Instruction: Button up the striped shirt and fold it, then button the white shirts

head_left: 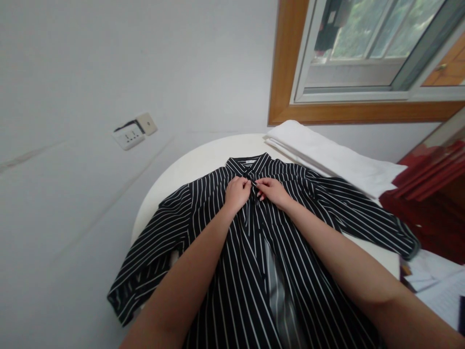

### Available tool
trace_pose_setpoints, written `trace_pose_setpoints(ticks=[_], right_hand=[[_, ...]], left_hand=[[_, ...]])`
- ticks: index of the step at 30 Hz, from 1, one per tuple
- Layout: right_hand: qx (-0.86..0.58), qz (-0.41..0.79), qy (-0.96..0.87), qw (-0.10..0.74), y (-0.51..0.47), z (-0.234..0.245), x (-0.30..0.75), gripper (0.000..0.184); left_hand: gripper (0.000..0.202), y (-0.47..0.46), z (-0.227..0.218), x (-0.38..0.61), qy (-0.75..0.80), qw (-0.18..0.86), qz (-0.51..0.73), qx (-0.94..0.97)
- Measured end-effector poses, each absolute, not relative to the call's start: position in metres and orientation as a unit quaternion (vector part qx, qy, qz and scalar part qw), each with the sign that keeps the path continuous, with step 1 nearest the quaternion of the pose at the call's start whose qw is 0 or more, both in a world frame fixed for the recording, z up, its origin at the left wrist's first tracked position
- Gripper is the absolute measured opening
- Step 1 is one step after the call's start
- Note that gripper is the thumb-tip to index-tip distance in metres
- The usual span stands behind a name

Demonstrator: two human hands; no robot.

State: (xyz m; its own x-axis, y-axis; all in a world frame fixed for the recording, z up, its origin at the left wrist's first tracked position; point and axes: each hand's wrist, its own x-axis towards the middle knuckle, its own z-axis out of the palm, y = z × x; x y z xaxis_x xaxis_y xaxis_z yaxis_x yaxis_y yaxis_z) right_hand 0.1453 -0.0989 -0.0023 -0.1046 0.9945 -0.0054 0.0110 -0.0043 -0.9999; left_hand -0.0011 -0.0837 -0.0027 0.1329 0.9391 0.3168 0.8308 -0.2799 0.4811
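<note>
A black shirt with white stripes lies face up, its collar at the far side and its sleeves spread to both sides. Just below the collar, my left hand pinches the front edge of the shirt. Close beside it, my right hand has thumb and finger closed on the opposite front edge. Any button between the fingertips is too small to make out. Lower down, the shirt front hangs apart and its grey inner side shows. My forearms cover parts of the shirt body.
Beneath the shirt is a white rounded table against the wall. Folded white cloth lies at the back right. A wall socket is at left, a wood-framed window at upper right. Papers and red items are at right.
</note>
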Motion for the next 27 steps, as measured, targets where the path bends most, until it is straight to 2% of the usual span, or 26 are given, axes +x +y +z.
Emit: trace_pose_setpoints(ticks=[12, 18, 23, 27], right_hand=[[-0.463, 0.559, -0.520, 0.450, -0.1006, 0.0036, 0.1483, 0.016], [-0.447, 0.584, -0.505, 0.452, -0.1008, 0.0033, 0.1463, 0.012], [-0.462, 0.574, -0.499, 0.455, -0.1008, 0.0029, 0.1423, 0.008], [-0.461, 0.575, -0.502, 0.453, -0.1023, 0.0045, 0.1419, 0.010]], left_hand=[[0.027, -0.0834, -0.0044, -0.0017, 0.595, 0.081, 0.281, 0.748], [0.031, -0.0794, -0.0082, -0.0027, 0.593, 0.074, 0.278, 0.752], [0.048, -0.0814, -0.0065, -0.0019, 0.591, 0.053, 0.274, 0.757], [0.045, -0.0820, -0.0069, -0.0020, 0.587, 0.042, 0.269, 0.763]])
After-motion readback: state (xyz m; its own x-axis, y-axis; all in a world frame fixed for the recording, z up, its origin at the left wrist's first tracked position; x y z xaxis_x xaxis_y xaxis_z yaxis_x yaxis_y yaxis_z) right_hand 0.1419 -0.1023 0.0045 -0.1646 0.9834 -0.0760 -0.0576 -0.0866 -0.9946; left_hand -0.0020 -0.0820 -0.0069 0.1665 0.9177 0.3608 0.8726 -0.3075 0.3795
